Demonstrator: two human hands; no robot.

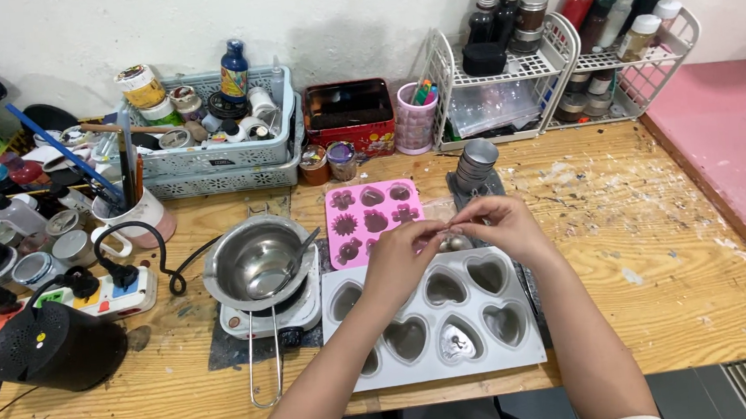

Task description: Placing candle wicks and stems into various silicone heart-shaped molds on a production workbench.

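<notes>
My left hand (404, 255) and my right hand (498, 225) meet fingertip to fingertip above a white silicone mould (523, 348) with several heart-shaped cavities. Between the fingertips both hands pinch something very small and thin (449, 225); what it is I cannot tell. One near cavity holds a small silvery piece (458, 343). A pink silicone mould (372, 218) with flower and heart shapes lies just beyond my hands.
A steel melting pot with a spoon (258, 259) sits on a small white hotplate (275, 317) to the left. A black round device (54, 345) and power strip (112, 293) lie further left. Baskets, jars, bottles and wire racks (547, 66) line the wall.
</notes>
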